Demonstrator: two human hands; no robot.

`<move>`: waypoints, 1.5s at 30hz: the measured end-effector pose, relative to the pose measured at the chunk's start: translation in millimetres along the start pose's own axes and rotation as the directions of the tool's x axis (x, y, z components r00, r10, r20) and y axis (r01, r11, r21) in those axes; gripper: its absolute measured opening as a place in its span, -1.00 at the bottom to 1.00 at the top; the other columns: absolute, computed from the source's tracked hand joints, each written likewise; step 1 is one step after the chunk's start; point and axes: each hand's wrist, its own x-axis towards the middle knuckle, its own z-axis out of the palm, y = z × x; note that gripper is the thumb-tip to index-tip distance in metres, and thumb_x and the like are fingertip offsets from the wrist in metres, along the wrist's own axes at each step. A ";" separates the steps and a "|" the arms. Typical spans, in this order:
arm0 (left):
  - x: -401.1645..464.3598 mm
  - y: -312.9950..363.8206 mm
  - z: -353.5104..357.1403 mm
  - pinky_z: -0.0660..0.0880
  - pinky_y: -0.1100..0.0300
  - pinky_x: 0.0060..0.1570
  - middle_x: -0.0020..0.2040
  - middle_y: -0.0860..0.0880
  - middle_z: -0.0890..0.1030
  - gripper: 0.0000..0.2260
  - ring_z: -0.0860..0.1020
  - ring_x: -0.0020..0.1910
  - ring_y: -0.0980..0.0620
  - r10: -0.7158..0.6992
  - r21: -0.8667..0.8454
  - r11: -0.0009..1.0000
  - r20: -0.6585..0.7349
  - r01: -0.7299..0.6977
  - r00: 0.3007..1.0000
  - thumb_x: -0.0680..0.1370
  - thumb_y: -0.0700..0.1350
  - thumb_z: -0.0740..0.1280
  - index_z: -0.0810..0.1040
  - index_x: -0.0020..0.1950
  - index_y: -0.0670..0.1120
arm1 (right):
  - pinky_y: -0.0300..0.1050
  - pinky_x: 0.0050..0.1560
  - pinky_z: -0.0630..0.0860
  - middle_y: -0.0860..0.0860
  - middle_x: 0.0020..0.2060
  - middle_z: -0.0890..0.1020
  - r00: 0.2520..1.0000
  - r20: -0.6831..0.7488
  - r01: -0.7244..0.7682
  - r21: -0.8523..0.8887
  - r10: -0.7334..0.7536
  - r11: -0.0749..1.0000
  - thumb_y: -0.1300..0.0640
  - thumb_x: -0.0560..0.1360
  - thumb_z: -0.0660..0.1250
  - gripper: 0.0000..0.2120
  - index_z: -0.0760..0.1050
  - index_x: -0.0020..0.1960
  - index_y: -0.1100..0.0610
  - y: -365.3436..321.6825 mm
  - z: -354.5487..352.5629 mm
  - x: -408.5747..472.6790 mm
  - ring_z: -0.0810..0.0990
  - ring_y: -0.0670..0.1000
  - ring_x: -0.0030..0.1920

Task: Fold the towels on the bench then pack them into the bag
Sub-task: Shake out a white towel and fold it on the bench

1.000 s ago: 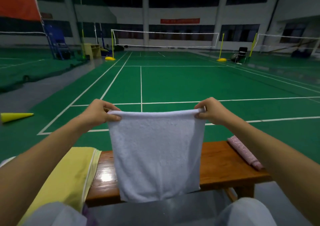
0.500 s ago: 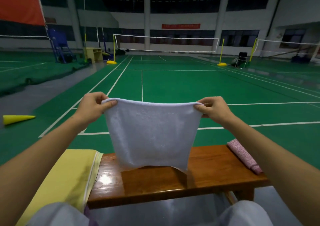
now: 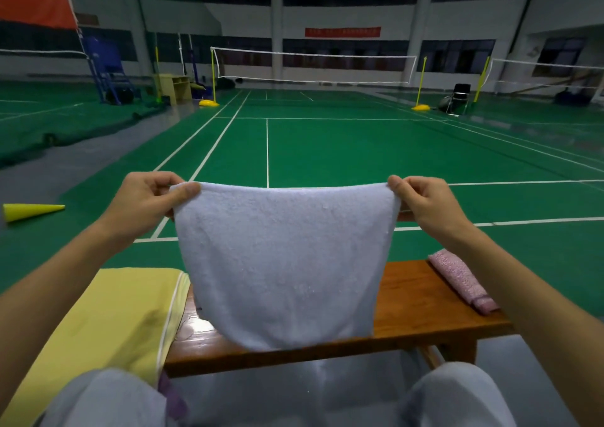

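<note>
At the near edge, knees: two pale grey trouser legs fill the bottom corners, just short of the bench.
Bench: brown polished wood, running left to right in front of the knees, its near edge catching a glare at left.
Yellow cloth: a flat yellow piece with white piping lies over the bench's left end; whether it is a towel or the bag I cannot tell from this angle.
Pink towel: a rolled or folded pink towel lies on the bench's right end, well apart from the yellow cloth.
White towel: held up in the air above the middle of the bench, hanging doubled, its lower edge curving down close to the bench's front edge.
Left hand: pinches the towel's upper left corner, thumb on the near face, fingers curled behind.
Right hand: pinches the upper right corner the same way, so the top edge stretches between both hands.
Yellow cone: lies on its side on the green floor, left of the left arm.
Far court: white lines, a net on yellow posts, a blue umpire chair at left.
</note>
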 end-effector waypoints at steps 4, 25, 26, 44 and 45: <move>12.6 -8.2 8.5 0.56 0.25 -0.38 -0.31 -0.14 0.64 -0.77 0.56 -0.40 0.06 -0.027 -0.025 0.999 0.009 0.027 1.000 0.57 -0.05 0.46 0.69 -0.19 -0.19 | -0.04 -0.21 0.72 0.37 -0.19 0.61 1.000 0.000 -0.019 -0.027 0.019 0.999 0.01 0.67 0.32 -0.55 0.56 -0.02 0.46 14.7 4.2 19.5 0.66 0.14 -0.20; 59.4 -304.2 171.0 0.47 0.08 -0.23 -0.26 0.02 0.62 -0.64 0.57 -0.22 0.01 -0.576 0.652 0.646 0.076 0.397 0.814 0.68 0.16 0.28 0.57 -0.21 -0.02 | -0.07 -0.36 0.33 -0.02 -0.45 0.47 0.895 -0.043 -0.373 -0.617 0.443 0.693 -0.17 0.66 0.31 -0.50 0.36 -0.32 0.12 311.4 150.8 112.5 0.44 0.04 -0.42; 58.1 -302.9 171.6 0.53 0.05 -0.17 -0.21 0.06 0.64 -0.72 0.58 -0.18 0.03 -0.564 0.647 0.657 0.081 0.387 0.822 0.67 0.13 0.30 0.58 -0.15 0.03 | -0.06 -0.33 0.41 -0.03 -0.42 0.52 0.897 -0.062 -0.379 -0.615 0.437 0.691 -0.15 0.66 0.32 -0.54 0.42 -0.29 0.12 311.9 150.8 107.8 0.48 0.02 -0.39; -46.1 -189.9 236.5 0.65 0.10 -0.09 -0.11 0.07 0.72 -0.93 0.69 -0.22 0.12 -0.381 0.177 0.924 0.341 0.339 0.859 0.64 -0.10 0.39 0.62 0.02 0.08 | -0.02 -0.21 0.52 0.04 -0.13 0.62 0.811 -0.115 -0.555 -0.462 0.574 0.692 -0.15 0.62 0.34 -0.62 0.43 0.10 0.19 252.1 127.7 -28.6 0.60 0.05 -0.14; -46.9 -185.5 243.3 0.65 0.10 -0.09 -0.09 0.06 0.72 -0.93 0.70 -0.22 0.10 -0.366 0.156 0.930 0.380 0.332 0.849 0.65 -0.10 0.38 0.62 0.04 0.08 | -0.02 -0.18 0.53 0.04 -0.09 0.63 0.803 -0.096 -0.560 -0.461 0.588 0.688 -0.16 0.61 0.34 -0.60 0.42 0.14 0.18 250.7 129.2 -26.5 0.61 0.07 -0.11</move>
